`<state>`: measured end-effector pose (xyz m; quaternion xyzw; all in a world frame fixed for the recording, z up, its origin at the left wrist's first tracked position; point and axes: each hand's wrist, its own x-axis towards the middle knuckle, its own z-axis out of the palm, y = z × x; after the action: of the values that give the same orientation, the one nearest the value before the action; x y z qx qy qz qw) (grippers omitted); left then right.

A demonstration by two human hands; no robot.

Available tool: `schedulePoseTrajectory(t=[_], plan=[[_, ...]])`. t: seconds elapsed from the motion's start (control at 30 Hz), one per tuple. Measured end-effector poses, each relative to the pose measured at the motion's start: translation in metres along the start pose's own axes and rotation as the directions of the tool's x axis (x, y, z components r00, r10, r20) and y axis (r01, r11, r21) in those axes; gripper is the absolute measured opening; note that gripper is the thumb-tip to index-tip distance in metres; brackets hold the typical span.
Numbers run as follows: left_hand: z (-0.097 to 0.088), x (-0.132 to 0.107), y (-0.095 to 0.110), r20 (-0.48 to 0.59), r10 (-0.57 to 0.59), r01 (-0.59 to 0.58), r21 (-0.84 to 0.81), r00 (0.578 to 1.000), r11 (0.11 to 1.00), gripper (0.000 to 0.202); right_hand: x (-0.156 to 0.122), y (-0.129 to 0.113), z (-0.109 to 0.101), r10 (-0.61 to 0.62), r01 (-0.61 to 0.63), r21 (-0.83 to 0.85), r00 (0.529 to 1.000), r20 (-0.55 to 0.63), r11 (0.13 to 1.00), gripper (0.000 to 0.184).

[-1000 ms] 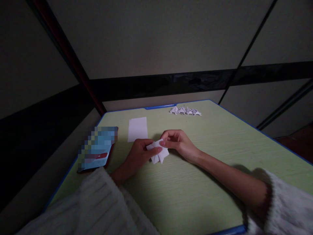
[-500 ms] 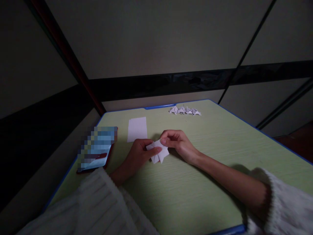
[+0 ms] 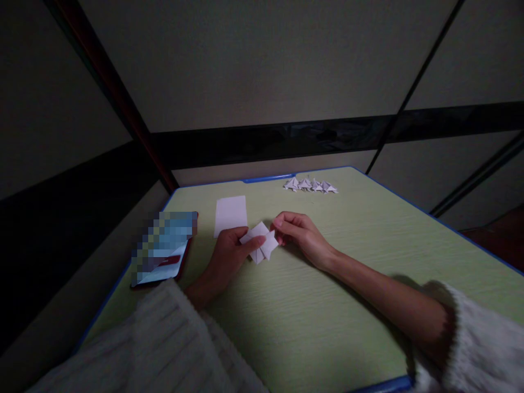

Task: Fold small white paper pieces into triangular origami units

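Sitting between the two hands, the folded paper [image 3: 260,244] is held low over the table [image 3: 311,322], left of its middle. Whether it touches the tabletop cannot be told. Its left part is gripped by the left hand [image 3: 226,255]: the thumb is laid across the top face, and the other fingers are curled shut beneath it, mostly hidden. Its right corner is pinched by the right hand [image 3: 301,233], whose fingertips [image 3: 278,224] are closed on the edge, with the remaining fingers bent inward. Two pointed flaps are seen below the thumb, on the side nearer the person.

A blank white sheet [image 3: 230,214] is laid flat just beyond the left hand, apart from the folded paper. A phone [image 3: 164,248] in a red case is set left of that hand, near the table's blue rim. A row of small folded pieces [image 3: 311,185] is lined up at the far edge, well apart from both hands. Both arms are clothed in pale knitted sleeves [image 3: 164,338], and the right forearm is left bare.
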<state>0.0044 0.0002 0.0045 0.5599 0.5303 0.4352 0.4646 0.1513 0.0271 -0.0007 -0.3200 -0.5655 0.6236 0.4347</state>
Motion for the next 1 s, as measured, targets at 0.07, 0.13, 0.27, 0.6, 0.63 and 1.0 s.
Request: schedulePoseTrajectory(t=[0.07, 0.13, 0.27, 0.6, 0.63, 1.0], plan=[[-0.0004, 0.0008, 0.0, -0.031, 0.021, -0.021, -0.022, 0.999, 1.0, 0.019, -0.0013, -0.0011, 0.0018, 0.037, -0.036, -0.087, 0.999, 0.012, 0.996, 0.026], [-0.0005, 0.0011, -0.0002, -0.045, 0.021, -0.023, -0.053, 0.999, 0.998, 0.019, -0.0027, -0.001, 0.0039, 0.065, -0.057, -0.159, 0.997, 0.05, 0.986, 0.029], [-0.0005, 0.0009, -0.0022, -0.008, 0.0, -0.001, -0.101, 1.0, 0.995, 0.018, -0.0039, 0.0022, 0.0054, 0.04, -0.007, -0.234, 0.99, 0.137, 0.972, 0.028], [0.0015, 0.0, 0.0023, -0.041, -0.024, 0.021, -0.074, 0.999, 0.997, 0.019, -0.0033, 0.0051, 0.0027, 0.017, 0.036, -0.301, 0.985, 0.173, 0.953, 0.02], [0.0015, -0.0003, 0.0026, -0.045, -0.024, 0.021, -0.069, 0.999, 0.997, 0.019, -0.0035, 0.0051, 0.0029, 0.012, 0.044, -0.304, 0.983, 0.181, 0.952, 0.02], [-0.0009, 0.0046, -0.007, -0.028, 0.005, -0.009, -0.145, 1.0, 0.989, 0.017, 0.0, 0.0047, 0.0025, 0.042, -0.006, -0.209, 0.985, 0.167, 0.978, 0.025]])
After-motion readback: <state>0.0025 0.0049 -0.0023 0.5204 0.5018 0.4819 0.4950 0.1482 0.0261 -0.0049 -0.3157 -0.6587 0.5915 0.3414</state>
